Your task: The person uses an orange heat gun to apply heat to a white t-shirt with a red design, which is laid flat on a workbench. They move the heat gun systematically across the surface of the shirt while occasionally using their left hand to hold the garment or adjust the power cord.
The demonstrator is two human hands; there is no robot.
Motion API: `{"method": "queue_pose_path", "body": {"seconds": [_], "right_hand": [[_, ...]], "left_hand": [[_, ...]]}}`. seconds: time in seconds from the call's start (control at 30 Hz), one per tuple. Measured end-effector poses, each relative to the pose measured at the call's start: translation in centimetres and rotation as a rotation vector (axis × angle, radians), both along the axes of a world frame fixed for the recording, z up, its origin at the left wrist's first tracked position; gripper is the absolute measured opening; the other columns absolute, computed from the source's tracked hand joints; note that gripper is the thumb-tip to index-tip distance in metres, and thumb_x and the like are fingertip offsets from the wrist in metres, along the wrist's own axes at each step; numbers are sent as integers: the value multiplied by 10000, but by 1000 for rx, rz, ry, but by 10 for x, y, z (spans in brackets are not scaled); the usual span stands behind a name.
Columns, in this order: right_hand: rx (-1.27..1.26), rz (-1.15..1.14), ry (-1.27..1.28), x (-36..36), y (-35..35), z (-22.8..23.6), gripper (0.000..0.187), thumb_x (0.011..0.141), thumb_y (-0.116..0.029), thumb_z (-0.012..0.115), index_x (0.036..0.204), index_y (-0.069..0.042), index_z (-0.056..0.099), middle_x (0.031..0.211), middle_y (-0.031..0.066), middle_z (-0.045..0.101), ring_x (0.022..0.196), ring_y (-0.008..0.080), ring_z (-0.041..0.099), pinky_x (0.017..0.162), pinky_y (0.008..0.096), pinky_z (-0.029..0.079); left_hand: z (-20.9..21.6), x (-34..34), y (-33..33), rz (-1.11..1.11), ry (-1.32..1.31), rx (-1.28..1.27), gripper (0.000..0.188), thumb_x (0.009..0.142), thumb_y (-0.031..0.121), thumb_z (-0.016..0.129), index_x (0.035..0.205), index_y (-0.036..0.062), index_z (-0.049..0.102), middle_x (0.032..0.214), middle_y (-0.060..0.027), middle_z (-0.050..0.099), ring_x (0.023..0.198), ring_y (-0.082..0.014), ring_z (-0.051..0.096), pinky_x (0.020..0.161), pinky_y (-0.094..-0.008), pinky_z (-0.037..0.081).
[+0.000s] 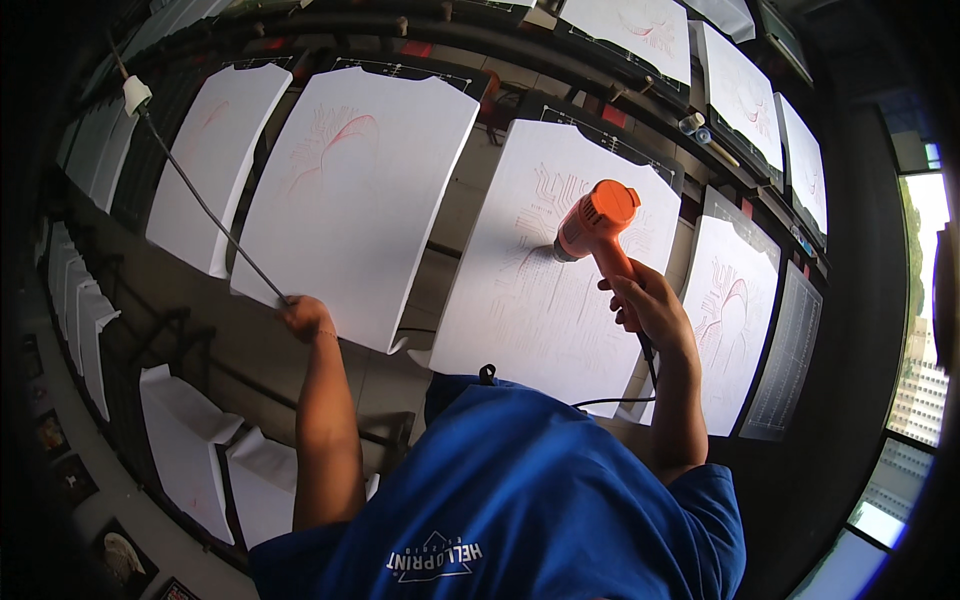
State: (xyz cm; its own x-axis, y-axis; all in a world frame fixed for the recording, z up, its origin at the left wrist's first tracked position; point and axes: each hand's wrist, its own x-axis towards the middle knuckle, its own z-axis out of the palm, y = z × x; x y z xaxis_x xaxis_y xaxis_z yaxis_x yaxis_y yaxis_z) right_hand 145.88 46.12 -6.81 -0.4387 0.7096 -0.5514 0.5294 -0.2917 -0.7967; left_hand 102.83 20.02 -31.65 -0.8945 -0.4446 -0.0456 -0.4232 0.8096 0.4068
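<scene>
My right hand (pixel 650 305) is wrapped round the handle of an orange heat gun (pixel 600 218). Its dark nozzle points left and down, over a white shirt panel (pixel 480 300) printed with fine circuit-like lines. From the handle's foot, a black cord (pixel 648 352) runs down beside my wrist. My left hand (pixel 308 317) is closed on a grey cable (pixel 215 220) at the lower edge of another white panel (pixel 400 200), which bears a faint red drawing. That cable stretches up left to a white plug or socket (pixel 137 95).
Further white panels on dark boards stand in rows, such as one on the right (pixel 728 310) and one on the left (pixel 215 160). A black rail (pixel 480 45) crosses behind them. Small bottles (pixel 692 124) rest on the far rail. Windows (pixel 925 310) line the right side.
</scene>
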Motion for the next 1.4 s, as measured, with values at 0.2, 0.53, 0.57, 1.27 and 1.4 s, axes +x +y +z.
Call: {"method": "queue_pose_path", "body": {"seconds": [0.2, 0.53, 0.57, 1.27, 1.4], "right_hand": [[-109, 136, 54, -24, -5, -1, 374, 927, -208, 533, 1202, 45, 540, 854, 83, 625, 641, 110, 578, 559, 248, 487], [-147, 238, 62, -51, -17, -5, 384, 948, -237, 540, 1217, 36, 531, 896, 73, 615, 654, 103, 570, 552, 234, 490], [-171, 276, 38, -48, -20, 0, 383, 947, -246, 548, 1211, 32, 542, 857, 69, 615, 629, 99, 564, 543, 232, 490], [-24, -52, -6, 0, -40, 4, 438, 929, -244, 542, 1259, 45, 519, 996, 94, 645, 730, 110, 570, 629, 263, 513], [-94, 53, 52, 0, -48, 2, 470, 933, -260, 551, 1303, 26, 504, 1004, 98, 651, 733, 102, 557, 621, 251, 511]], "left_hand": [[3, -1, -1, 22, 4, -9, 423, 954, 369, 397, 1161, 3, 446, 983, -237, 666, 850, -420, 670, 731, -506, 560], [-15, -8, -9, 3, 3, 7, 444, 941, 374, 419, 1209, 21, 455, 983, -232, 668, 849, -410, 674, 720, -505, 563], [-13, -6, -7, 2, 7, 6, 440, 943, 368, 417, 1210, 20, 450, 984, -232, 668, 848, -408, 674, 720, -506, 563], [-3, -4, -3, 5, 8, 44, 440, 948, 351, 398, 1187, -17, 433, 987, -254, 662, 871, -418, 668, 761, -511, 550], [2, -3, -7, -12, 23, 134, 446, 955, 337, 394, 1220, -20, 423, 996, -266, 656, 888, -438, 657, 785, -509, 544]]}}
